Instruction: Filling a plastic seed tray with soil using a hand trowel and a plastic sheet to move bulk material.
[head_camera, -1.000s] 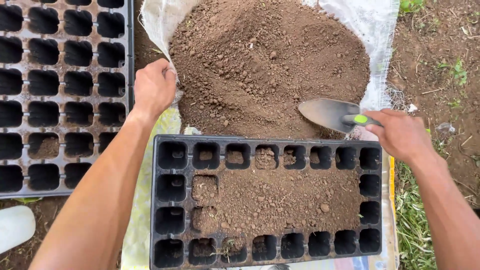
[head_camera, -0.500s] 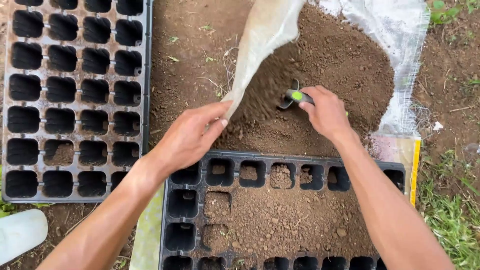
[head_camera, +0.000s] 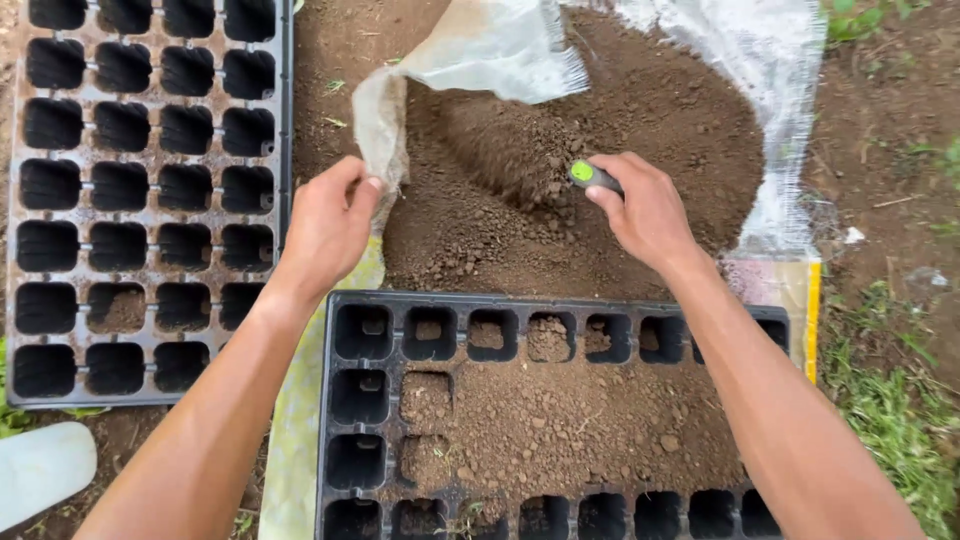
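Right hand (head_camera: 648, 215) is clenched around the green-ended trowel handle (head_camera: 590, 176); the blade, clear of the soil a second ago, is now buried in the soil heap (head_camera: 500, 200) at upper centre. Left hand (head_camera: 325, 225) has moved right and now pinches the white sack's edge (head_camera: 385, 150), lifting it. The part-filled black seed tray (head_camera: 345, 420) lies below both hands; a second tray (head_camera: 150, 200) sits at left.

A left hand (head_camera: 325, 225) grips the edge of a white woven sack (head_camera: 480, 50) of brown soil (head_camera: 650, 110) while the right hand (head_camera: 645, 210) drives a green-handled trowel (head_camera: 592, 176) into it, above a partly filled black seedling tray (head_camera: 345, 400).
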